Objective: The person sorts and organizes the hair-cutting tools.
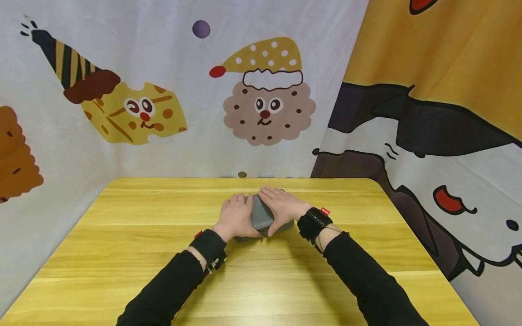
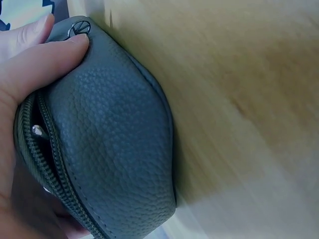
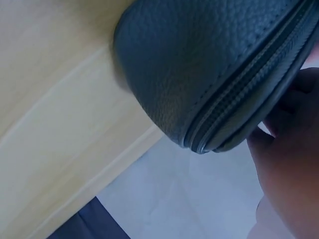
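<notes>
A grey pebbled-leather zip pouch lies near the far middle of the table, between both hands. My left hand grips its left side, fingers over the top and thumb at the near edge. In the left wrist view that thumb presses beside a dark round zip pull. Along this side the zipper is parted, and a small shiny metal piece shows in the gap. My right hand holds the right side, thumb on the near edge and fingers across the top. The pouch's contents are mostly hidden.
The pouch stands on a wood-grain table with rounded far corners. Behind it hangs a pale curtain printed with cartoon food, and another cartoon curtain runs along the right. Black bands circle both wrists.
</notes>
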Tool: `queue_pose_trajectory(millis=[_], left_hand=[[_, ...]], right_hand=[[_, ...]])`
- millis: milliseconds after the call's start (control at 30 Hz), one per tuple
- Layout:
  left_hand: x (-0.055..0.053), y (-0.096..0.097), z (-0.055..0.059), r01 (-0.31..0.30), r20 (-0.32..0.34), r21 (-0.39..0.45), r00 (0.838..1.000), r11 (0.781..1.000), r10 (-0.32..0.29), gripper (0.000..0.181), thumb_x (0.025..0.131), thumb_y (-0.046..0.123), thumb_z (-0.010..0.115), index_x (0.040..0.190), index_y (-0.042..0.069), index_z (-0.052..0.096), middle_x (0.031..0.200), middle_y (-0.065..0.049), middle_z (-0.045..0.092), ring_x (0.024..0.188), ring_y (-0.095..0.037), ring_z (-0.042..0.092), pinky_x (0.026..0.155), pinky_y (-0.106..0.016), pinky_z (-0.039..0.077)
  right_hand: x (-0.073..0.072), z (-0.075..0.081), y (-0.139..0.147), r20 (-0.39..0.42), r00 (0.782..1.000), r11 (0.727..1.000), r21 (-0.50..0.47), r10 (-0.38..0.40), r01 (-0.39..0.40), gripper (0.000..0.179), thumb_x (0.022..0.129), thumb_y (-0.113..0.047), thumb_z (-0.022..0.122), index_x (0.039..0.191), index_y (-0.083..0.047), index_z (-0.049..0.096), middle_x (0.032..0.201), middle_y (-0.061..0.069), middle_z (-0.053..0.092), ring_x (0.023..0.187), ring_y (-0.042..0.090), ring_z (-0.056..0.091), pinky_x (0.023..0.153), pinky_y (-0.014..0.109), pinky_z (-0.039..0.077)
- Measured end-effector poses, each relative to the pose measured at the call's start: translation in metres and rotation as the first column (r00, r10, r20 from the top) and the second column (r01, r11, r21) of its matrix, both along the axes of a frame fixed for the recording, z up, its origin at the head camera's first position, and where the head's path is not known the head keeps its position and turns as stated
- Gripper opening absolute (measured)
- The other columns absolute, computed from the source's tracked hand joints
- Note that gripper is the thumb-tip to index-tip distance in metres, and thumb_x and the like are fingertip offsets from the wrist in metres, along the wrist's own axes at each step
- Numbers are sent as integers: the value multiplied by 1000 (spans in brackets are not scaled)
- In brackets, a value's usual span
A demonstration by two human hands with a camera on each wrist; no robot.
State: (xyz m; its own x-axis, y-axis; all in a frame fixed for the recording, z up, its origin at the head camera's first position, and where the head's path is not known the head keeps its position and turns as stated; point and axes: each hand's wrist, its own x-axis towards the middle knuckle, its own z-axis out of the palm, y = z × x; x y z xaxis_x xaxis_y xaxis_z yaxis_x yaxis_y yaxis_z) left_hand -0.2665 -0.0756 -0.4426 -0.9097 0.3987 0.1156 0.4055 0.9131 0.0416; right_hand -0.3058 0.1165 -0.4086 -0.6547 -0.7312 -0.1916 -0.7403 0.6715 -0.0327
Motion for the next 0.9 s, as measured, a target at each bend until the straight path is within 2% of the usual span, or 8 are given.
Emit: queue_pose_trajectory(millis=[300,433,533,633,733,800,900], left_hand=[[-2,-2,0,20,21,10,1000,1000,-21,124,60,69,82,151,-1,35,134,-23,48,121,-38,47,97,-52,45],[-3,-7,0,57,21,34,998,998,-58,121,62,68,82,151,-1,36,137,-24,47,123,-39,47,97,-52,45],[-3,-14,2,112,35,62,993,992,-115,120,64,66,82,151,-2,35,141,-25,44,127,-40,45,100,-50,44],[-3,-25,5,183,76,106,979,977,-191,119,65,61,84,152,-3,32,146,-27,39,131,-40,42,103,-48,43],[-4,-35,10,239,133,172,956,956,-263,118,67,53,87,153,-4,30,150,-27,34,135,-40,38,104,-47,43],[-5,-41,13,259,170,200,941,945,-294,117,68,50,88,153,-4,29,153,-27,31,138,-41,34,105,-47,42],[-7,-46,15,275,193,203,930,940,-313,115,69,51,87,153,-4,29,153,-26,31,139,-40,33,105,-46,42]], right_hand=[[-2,0,3,18,1000,1000,-14,12,-11,124,70,-54,86,156,3,17,162,20,16,149,33,15,120,44,18],[-4,-2,2,-3,1000,1000,-16,8,-8,122,71,-54,85,156,3,19,161,20,21,148,34,19,119,44,22],[-4,-4,2,-19,1000,1000,-17,13,-14,120,71,-54,85,155,2,21,160,19,24,147,34,22,118,44,25],[-4,-4,2,-14,1000,1000,-23,10,-11,120,71,-54,85,156,2,21,160,18,24,147,34,22,117,44,27],[-5,-4,3,1,1000,1000,-24,-2,2,120,71,-53,85,156,0,20,160,18,23,147,33,21,117,45,27],[-5,-4,3,10,1000,1000,-22,-8,8,121,71,-54,85,157,-1,18,161,18,22,148,33,20,117,44,27],[-5,-4,3,24,1000,1000,-22,-8,8,121,72,-54,85,157,-1,17,161,18,21,148,33,19,117,45,26]])
